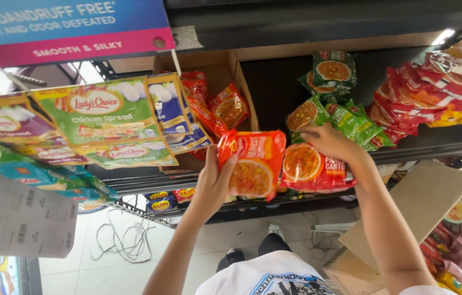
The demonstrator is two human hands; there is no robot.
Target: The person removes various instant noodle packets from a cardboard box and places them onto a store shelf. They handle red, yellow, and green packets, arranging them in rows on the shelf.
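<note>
The left hand (212,183) holds an orange noodle pack (253,163) at the shelf's (274,82) front edge. The right hand (332,143) pinches a red noodle pack (310,166) just beside it.

The red noodle packet (253,164) is partly covered by the left hand (214,183). Both forearms run off the bottom edge. Hanging sachet strips (1,125) are cut off at left; their small print is unreadable.

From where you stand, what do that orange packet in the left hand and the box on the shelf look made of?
The orange packet looks like thin glossy plastic film: it crinkles and catches light. The box looks like plain brown cardboard, matte, with its flap folded open.
</note>
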